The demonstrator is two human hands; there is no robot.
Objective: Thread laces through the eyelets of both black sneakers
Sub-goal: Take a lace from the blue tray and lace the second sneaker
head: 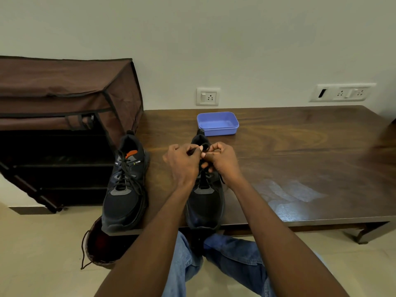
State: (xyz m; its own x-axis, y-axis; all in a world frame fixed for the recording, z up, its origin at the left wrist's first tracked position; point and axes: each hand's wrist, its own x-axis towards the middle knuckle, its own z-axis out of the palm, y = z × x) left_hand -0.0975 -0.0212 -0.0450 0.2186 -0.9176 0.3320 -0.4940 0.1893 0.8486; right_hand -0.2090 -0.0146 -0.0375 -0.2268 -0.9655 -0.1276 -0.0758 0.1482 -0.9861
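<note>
Pinching a black lace [205,146] between curled fingers, both the left hand [182,161] and right hand [222,160] work at the top eyelets of the right sneaker [204,202], which stands at the near edge of a dark wooden table [300,159]. At 9 o'clock stands the left sneaker [125,185], laced. At 12 o'clock sits a blue plastic tub [217,123].

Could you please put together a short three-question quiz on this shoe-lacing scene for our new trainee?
1. True or false: the left black sneaker on the dark wooden table already carries a lace.
2. Which shoe do the left hand and right hand work on?
3. What is behind it: (a) blue plastic box, (b) red mug?

Key: 1 true; 2 the right black sneaker; 3 a.
</note>
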